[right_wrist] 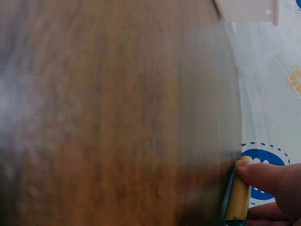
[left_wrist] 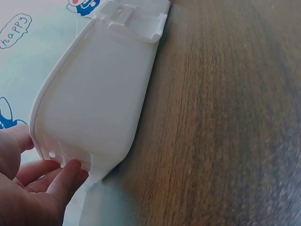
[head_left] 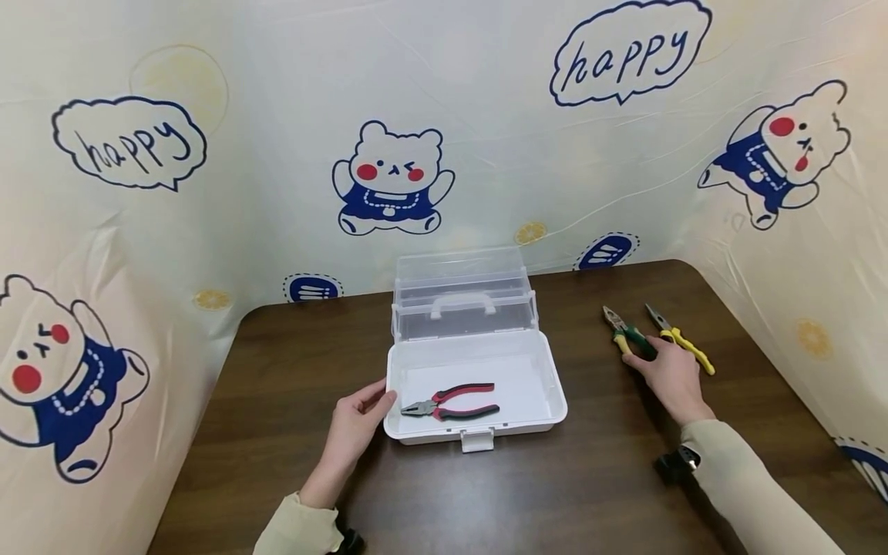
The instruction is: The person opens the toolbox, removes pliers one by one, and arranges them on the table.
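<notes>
A white toolbox (head_left: 553,378) stands with its clear lid (head_left: 465,274) raised at the back. Inside lie red-and-black pliers (head_left: 451,402), jaws toward the left. My left hand (head_left: 355,424) pinches the box's left rim, thumb over the edge; in the left wrist view the fingers (left_wrist: 66,181) curl at that end wall. To the right of the box, my right hand (head_left: 671,378) grips green-and-yellow pliers (head_left: 620,333) by the handles, jaws pointing away from me. In the right wrist view the thumb presses on a yellow handle (right_wrist: 238,200).
Long-nose pliers (head_left: 687,347) with yellow handles lie just right of my right hand. A white latch (head_left: 477,440) juts from the box's front. The brown wooden table (head_left: 277,370) meets a printed curtain (head_left: 486,193) at the back and sides.
</notes>
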`<action>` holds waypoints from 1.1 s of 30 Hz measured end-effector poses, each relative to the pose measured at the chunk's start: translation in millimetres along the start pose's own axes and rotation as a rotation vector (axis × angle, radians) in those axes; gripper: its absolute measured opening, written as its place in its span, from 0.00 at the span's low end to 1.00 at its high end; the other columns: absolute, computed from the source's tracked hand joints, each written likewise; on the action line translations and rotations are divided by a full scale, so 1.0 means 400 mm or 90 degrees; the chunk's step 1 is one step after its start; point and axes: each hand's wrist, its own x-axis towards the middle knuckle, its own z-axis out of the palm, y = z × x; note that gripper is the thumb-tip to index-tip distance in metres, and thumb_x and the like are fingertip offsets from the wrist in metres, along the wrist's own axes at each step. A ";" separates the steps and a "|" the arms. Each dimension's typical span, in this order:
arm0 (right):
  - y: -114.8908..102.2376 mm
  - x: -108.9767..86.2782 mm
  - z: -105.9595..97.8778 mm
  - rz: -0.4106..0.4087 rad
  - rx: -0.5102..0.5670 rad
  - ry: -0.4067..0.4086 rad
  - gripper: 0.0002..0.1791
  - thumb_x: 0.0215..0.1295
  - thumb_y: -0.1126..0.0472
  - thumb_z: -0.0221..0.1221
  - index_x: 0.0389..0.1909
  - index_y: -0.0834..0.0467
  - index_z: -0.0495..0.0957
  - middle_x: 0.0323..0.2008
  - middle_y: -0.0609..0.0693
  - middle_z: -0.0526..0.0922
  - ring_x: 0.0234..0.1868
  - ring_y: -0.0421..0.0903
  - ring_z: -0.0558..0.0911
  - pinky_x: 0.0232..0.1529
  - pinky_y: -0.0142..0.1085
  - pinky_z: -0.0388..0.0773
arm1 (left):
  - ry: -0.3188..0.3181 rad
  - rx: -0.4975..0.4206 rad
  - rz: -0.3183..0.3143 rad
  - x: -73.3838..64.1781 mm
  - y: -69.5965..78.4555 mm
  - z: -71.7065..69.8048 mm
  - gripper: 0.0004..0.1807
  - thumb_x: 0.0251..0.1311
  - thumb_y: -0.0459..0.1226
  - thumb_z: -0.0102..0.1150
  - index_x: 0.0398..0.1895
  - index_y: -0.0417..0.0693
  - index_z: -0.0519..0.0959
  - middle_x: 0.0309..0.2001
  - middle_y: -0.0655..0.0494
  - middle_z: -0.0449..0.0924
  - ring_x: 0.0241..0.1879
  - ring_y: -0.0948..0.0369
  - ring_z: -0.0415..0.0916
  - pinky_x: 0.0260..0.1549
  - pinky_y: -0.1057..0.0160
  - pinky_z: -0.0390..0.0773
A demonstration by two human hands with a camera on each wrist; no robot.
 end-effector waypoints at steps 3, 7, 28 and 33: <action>0.003 0.004 0.004 -0.001 -0.004 0.005 0.37 0.67 0.52 0.70 0.62 0.79 0.74 0.58 0.79 0.76 0.57 0.77 0.76 0.55 0.70 0.69 | 0.004 0.003 0.000 0.001 -0.001 0.002 0.23 0.69 0.37 0.67 0.64 0.36 0.81 0.60 0.39 0.83 0.55 0.59 0.81 0.44 0.77 0.77; 0.001 0.007 0.004 -0.008 0.002 0.010 0.38 0.67 0.51 0.71 0.63 0.78 0.74 0.58 0.78 0.76 0.56 0.77 0.76 0.55 0.69 0.71 | 0.009 0.010 0.002 -0.001 0.004 0.001 0.22 0.69 0.37 0.67 0.64 0.36 0.81 0.59 0.38 0.83 0.55 0.59 0.82 0.44 0.78 0.77; 0.009 -0.018 -0.027 -0.005 -0.012 -0.051 0.35 0.71 0.53 0.67 0.63 0.80 0.72 0.55 0.79 0.78 0.38 0.61 0.78 0.42 0.59 0.78 | 0.006 0.015 0.001 0.000 -0.005 0.003 0.21 0.70 0.37 0.67 0.63 0.36 0.82 0.58 0.39 0.84 0.53 0.59 0.82 0.44 0.76 0.78; 0.012 -0.019 -0.029 -0.012 -0.012 -0.053 0.35 0.71 0.53 0.67 0.63 0.80 0.72 0.55 0.79 0.77 0.38 0.61 0.78 0.42 0.59 0.78 | 0.010 0.023 0.003 0.003 -0.005 0.002 0.21 0.69 0.37 0.68 0.63 0.37 0.82 0.58 0.40 0.84 0.55 0.57 0.82 0.45 0.76 0.78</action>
